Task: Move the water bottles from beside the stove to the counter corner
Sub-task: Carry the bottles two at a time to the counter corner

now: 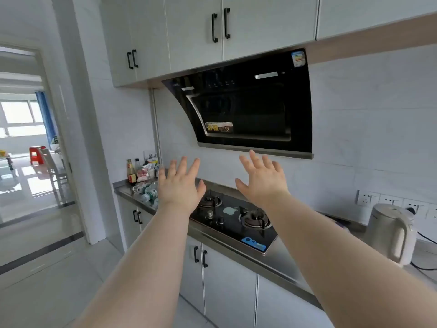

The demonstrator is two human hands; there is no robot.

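Several clear water bottles [147,191] with green labels lie on their sides on the steel counter [127,191], left of the black gas stove [233,216]. My left hand [181,185] is raised above the stove's left edge, fingers spread, holding nothing; it hides part of the bottles. My right hand [262,179] is held up over the stove's back, also spread and empty. Both arms reach forward from the bottom of the view.
Sauce bottles [131,172] and food packets [147,171] crowd the counter's far left corner. A black range hood [248,110] hangs above the stove. A white kettle [390,233] stands at the right by wall sockets [369,198]. A doorway opens at left.
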